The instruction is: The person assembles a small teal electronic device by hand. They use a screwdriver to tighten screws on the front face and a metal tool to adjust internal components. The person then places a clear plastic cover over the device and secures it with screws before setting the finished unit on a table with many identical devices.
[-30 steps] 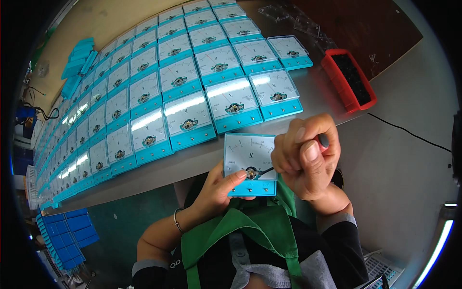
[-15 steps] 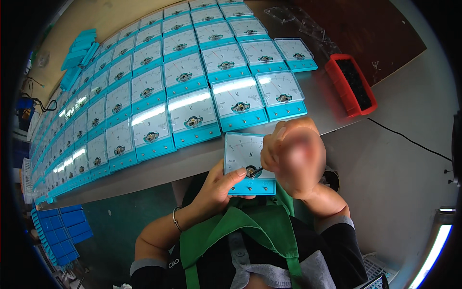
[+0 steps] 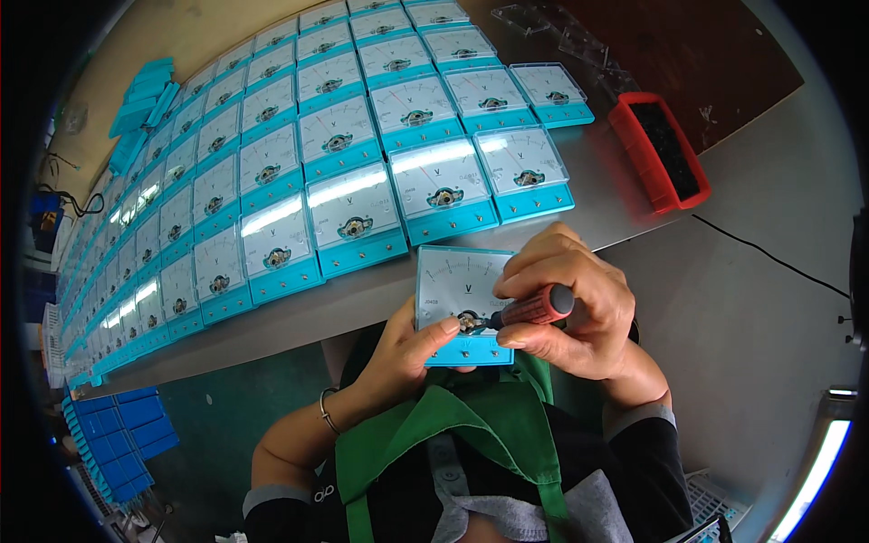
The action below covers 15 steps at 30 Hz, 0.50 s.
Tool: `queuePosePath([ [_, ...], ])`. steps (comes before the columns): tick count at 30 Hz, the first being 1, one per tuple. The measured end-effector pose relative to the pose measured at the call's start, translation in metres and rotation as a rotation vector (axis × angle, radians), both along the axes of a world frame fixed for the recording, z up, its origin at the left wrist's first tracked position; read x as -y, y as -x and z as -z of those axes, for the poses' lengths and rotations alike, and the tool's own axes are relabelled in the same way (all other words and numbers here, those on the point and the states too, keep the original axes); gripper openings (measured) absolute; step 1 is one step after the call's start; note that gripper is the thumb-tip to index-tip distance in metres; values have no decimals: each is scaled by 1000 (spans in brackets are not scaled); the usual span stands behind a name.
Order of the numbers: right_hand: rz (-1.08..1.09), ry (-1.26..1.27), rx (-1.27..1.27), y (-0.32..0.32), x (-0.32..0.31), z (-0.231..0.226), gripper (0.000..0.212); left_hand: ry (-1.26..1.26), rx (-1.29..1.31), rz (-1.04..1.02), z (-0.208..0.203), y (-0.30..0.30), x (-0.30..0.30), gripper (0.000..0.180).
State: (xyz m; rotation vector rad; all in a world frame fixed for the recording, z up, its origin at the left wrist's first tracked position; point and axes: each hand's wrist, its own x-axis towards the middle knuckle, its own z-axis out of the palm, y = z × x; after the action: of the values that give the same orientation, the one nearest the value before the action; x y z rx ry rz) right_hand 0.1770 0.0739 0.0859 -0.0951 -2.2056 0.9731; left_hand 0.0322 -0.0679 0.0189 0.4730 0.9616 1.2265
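My left hand grips a voltmeter by its left side, thumb on the front near the lower edge. The meter has a white dial face, a turquoise base strip with several small terminals, and an exposed metal movement at the lower middle. In my right hand is a screwdriver with a red and black handle, held between thumb and fingers. Its tip points left at the movement; whether it touches a screw there is too small to tell.
Rows of similar voltmeters cover the table ahead and to the left. A red bin of small dark parts stands at the right. Turquoise pieces are piled at the far left; blue bins sit below. Clear covers lie at the back.
My right hand has turned and opened its grip to the side, so the screwdriver handle now shows. The voltmeter has shifted very slightly left in my left hand.
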Motion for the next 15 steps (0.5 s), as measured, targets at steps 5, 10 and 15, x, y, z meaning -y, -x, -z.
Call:
queuePosePath([
  [5, 95, 60, 0, -3, 10, 3, 48, -12, -78, -18, 6, -6, -2, 40],
  [10, 4, 295, 49, -7, 12, 6, 44, 4, -111, -32, 2, -6, -3, 42],
  [15, 35, 186, 82, -9, 14, 3, 37, 2, -99, -48, 3, -6, -2, 43],
])
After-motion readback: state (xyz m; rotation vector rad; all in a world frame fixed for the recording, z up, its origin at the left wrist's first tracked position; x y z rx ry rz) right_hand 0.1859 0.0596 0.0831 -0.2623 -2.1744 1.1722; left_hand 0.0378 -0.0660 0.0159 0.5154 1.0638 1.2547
